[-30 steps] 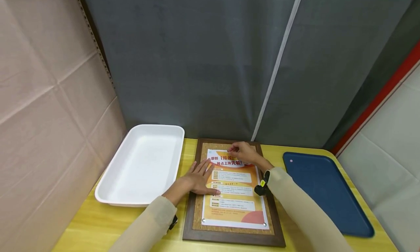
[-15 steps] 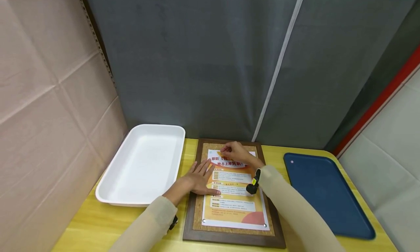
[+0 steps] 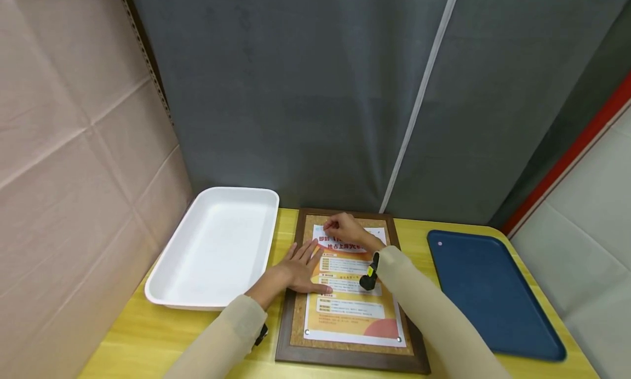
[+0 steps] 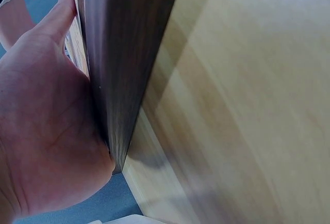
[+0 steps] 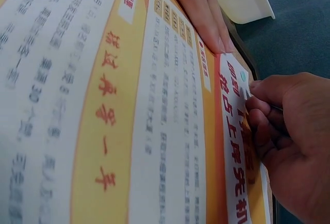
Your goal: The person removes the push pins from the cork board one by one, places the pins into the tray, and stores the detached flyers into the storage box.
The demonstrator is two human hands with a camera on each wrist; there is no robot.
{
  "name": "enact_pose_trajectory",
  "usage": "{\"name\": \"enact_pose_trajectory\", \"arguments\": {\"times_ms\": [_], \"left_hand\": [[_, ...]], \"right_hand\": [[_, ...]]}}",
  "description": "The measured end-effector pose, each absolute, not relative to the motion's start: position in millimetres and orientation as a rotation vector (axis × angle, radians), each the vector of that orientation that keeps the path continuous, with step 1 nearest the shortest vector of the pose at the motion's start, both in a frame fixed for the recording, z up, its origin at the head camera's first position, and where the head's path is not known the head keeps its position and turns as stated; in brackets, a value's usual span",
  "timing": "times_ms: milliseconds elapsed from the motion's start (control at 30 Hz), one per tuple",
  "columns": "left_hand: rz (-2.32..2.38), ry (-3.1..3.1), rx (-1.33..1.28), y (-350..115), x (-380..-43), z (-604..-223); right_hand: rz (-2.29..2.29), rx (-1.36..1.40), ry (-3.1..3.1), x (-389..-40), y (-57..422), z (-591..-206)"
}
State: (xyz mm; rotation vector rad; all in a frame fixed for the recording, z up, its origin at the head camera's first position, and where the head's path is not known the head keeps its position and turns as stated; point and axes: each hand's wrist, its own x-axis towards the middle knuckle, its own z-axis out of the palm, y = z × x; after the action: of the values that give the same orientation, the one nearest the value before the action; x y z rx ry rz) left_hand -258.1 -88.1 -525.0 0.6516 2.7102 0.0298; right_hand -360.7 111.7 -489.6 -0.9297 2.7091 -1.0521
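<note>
An orange-and-white printed poster (image 3: 340, 321) lies on a cork board (image 3: 374, 223) with a dark wooden frame (image 3: 345, 357). Silver thumbtacks (image 3: 307, 332) sit at its two lower corners. My left hand (image 3: 300, 272) rests spread over the poster's left side, palm against the frame's edge in the left wrist view. At the poster's upper left corner, my right hand (image 3: 345, 229) has thumb and forefinger pinched together. In the right wrist view, a tiny pale thing, seemingly a thumbtack (image 5: 250, 83), shows at those fingertips, mostly hidden.
To the left of the board stands a deep white tray (image 3: 212, 247). A flat dark blue tray (image 3: 493, 291) lies on the right, with a small pale dot near its upper left corner. Grey cloth (image 3: 296, 94) hangs behind the yellow wooden table (image 3: 143, 335).
My right hand has moved left along the poster's top edge to its upper left corner, fingers still pinched. My left hand has stayed in place on the poster.
</note>
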Motion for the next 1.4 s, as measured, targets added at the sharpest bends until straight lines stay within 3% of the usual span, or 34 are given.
{"name": "enact_pose_trajectory", "arguments": {"times_ms": [1400], "left_hand": [[0.025, 2.711, 0.658, -93, -255, -525]], "right_hand": [[-1.029, -0.746, 2.782, -364, 81, -495]]}}
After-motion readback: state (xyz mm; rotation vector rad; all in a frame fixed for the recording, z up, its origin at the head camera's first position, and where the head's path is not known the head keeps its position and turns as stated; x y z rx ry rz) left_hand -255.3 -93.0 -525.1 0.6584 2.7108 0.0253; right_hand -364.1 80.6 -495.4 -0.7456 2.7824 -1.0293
